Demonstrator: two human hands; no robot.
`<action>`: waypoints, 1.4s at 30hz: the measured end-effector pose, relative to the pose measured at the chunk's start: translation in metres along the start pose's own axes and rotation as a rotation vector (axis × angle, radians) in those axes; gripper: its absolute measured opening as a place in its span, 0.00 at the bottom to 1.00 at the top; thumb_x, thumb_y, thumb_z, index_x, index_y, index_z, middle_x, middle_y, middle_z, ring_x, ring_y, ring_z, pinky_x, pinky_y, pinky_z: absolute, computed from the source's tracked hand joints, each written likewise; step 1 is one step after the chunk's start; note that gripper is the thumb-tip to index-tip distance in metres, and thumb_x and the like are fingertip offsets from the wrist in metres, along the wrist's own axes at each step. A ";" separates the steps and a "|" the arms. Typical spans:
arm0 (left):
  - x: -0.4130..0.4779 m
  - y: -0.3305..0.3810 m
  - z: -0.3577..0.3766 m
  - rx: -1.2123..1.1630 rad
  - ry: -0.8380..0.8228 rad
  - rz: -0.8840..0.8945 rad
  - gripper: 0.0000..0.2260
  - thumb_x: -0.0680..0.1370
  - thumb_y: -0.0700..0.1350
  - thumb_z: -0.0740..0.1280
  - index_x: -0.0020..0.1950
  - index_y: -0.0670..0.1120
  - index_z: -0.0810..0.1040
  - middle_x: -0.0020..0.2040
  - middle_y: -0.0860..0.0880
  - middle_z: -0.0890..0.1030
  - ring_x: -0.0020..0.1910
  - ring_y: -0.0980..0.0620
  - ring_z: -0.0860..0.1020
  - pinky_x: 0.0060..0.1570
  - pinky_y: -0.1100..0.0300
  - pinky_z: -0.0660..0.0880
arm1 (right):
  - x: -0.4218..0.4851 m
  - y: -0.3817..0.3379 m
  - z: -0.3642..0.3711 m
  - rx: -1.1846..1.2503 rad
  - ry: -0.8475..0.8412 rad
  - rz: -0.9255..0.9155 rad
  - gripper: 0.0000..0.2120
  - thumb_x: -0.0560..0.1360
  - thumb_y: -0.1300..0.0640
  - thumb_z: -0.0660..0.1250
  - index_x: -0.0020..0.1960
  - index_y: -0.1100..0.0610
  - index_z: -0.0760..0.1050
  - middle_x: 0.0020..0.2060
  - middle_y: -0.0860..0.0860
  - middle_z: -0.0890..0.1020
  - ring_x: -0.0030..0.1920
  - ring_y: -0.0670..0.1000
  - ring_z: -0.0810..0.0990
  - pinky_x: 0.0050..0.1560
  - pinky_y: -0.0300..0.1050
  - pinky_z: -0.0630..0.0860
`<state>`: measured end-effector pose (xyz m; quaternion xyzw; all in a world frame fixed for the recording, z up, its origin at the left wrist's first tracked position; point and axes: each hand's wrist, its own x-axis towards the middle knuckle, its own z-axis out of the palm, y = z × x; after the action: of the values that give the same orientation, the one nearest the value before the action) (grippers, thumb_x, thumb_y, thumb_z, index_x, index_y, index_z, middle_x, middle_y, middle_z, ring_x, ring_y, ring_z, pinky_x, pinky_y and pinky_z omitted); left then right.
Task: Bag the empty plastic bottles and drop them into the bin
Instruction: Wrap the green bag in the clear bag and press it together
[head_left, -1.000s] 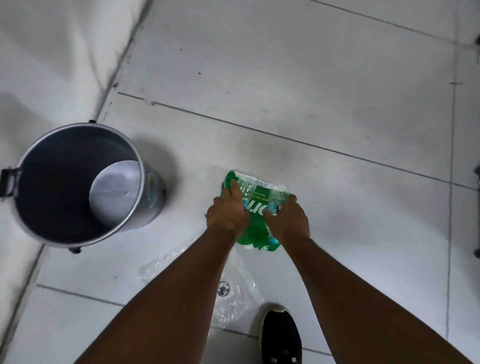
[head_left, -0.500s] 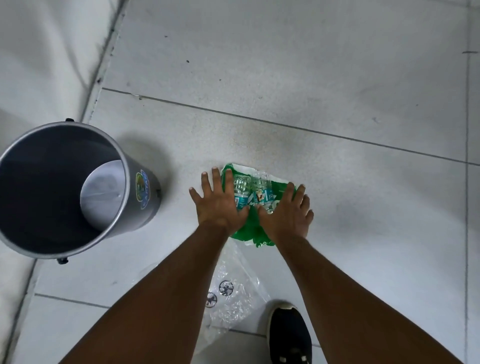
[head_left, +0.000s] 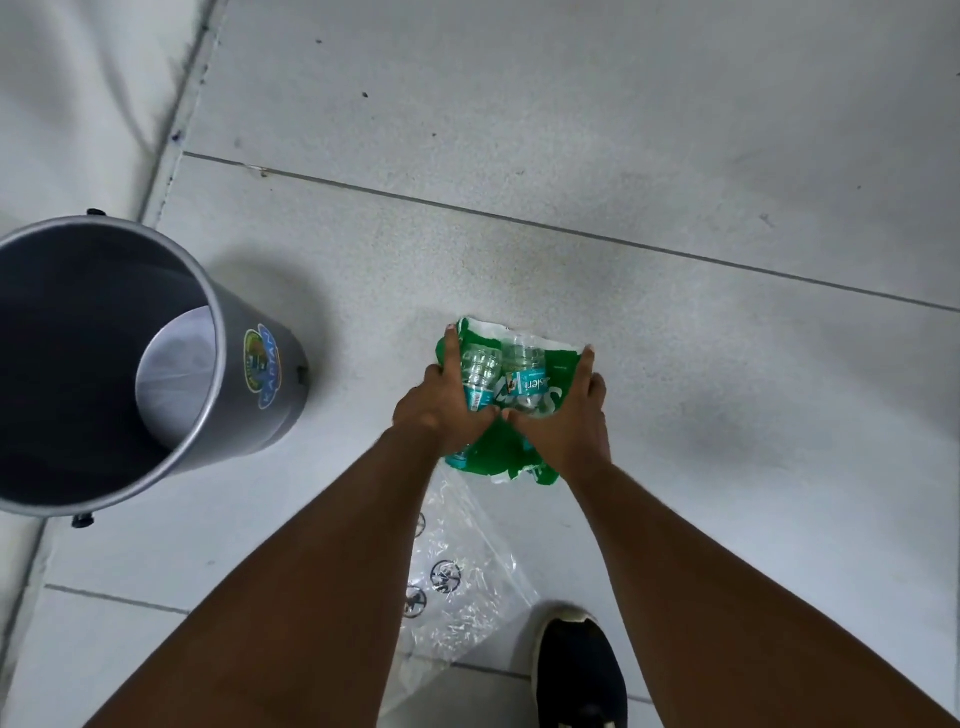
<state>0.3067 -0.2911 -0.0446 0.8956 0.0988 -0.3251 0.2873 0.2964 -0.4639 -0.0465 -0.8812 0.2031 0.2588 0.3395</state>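
Note:
A green and white plastic bag (head_left: 498, 452) lies on the floor tiles with clear empty bottles (head_left: 506, 371) showing through it. My left hand (head_left: 441, 405) clasps the bag's left side, fingers reaching up along its edge. My right hand (head_left: 566, 415) clasps the right side, and both thumbs meet in the middle. A grey metal bin (head_left: 249, 395) stands open on the floor to the left of the bag, with nothing visible inside. A clear plastic bag (head_left: 457, 577) with black printed marks lies flat just below the green one, between my forearms.
A wall (head_left: 78, 93) runs along the left behind the bin. My foot in a black shoe (head_left: 579, 670) stands at the bottom, right of the clear bag. Grey floor tiles (head_left: 623, 156) stretch away ahead and to the right.
Half a second ago both hands lay spread flat on the green bag; now their fingers have curled around its two sides. The view has shifted slightly, so the bin sits a little more to the left.

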 end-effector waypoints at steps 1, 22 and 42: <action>-0.001 -0.001 0.001 -0.005 0.000 0.006 0.53 0.71 0.62 0.70 0.76 0.56 0.29 0.67 0.38 0.71 0.61 0.37 0.76 0.59 0.39 0.74 | -0.001 0.000 0.003 -0.007 0.016 -0.025 0.64 0.61 0.37 0.78 0.78 0.44 0.34 0.76 0.58 0.57 0.70 0.63 0.69 0.62 0.64 0.74; -0.168 -0.014 0.001 -0.119 0.386 -0.310 0.46 0.72 0.65 0.66 0.77 0.55 0.37 0.61 0.45 0.73 0.47 0.45 0.80 0.40 0.47 0.80 | -0.141 -0.064 0.005 -0.412 -0.043 -0.342 0.51 0.71 0.46 0.72 0.77 0.41 0.36 0.71 0.55 0.65 0.60 0.57 0.75 0.48 0.55 0.80; -0.235 -0.112 0.095 -0.367 0.450 -0.663 0.49 0.71 0.61 0.70 0.78 0.55 0.37 0.70 0.44 0.70 0.57 0.40 0.78 0.46 0.43 0.78 | -0.198 -0.010 0.123 -0.597 -0.252 -0.512 0.54 0.71 0.47 0.73 0.77 0.44 0.33 0.72 0.55 0.65 0.63 0.58 0.72 0.52 0.58 0.79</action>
<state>0.0353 -0.2528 -0.0043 0.7980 0.4972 -0.1736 0.2929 0.1076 -0.3346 -0.0026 -0.9244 -0.1499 0.3196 0.1444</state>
